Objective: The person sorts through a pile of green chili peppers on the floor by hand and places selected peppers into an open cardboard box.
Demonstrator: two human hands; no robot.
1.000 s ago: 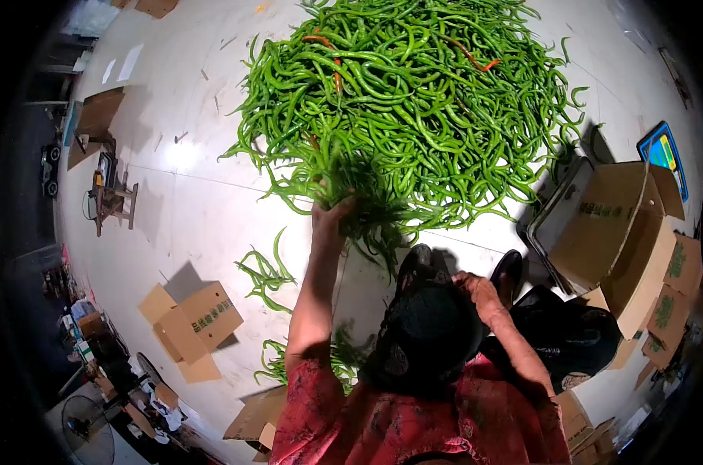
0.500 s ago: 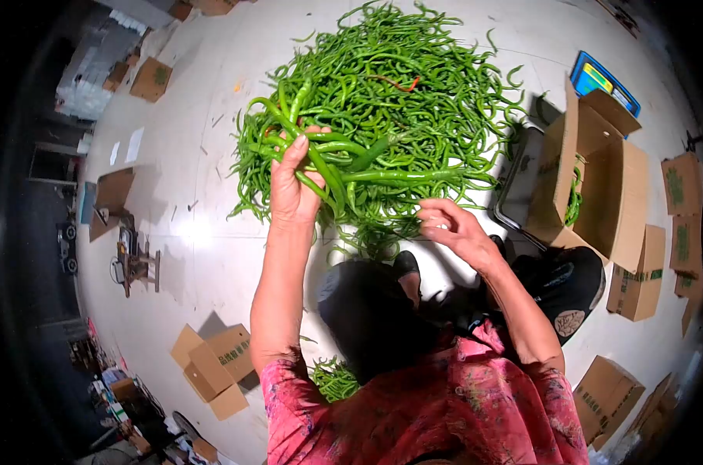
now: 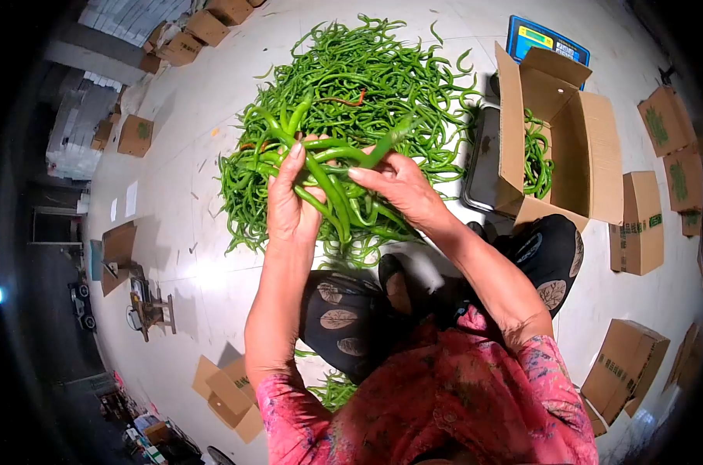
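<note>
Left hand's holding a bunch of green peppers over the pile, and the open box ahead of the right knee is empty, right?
No: the open box isn't empty; the head view shows green peppers inside. The left hand does hold a bunch over the pile.

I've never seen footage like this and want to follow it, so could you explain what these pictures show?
No machine here: these are a person's bare hands. The camera is worn on that person's head, looking forward and down, so the arms reach up from the bottom of the picture. On the pale floor lies a heap of green peppers. The left hand holds a small bunch of peppers; the right hand touches it, though whether it grips one is unclear. To the right, an open cardboard box has some peppers inside.
</note>
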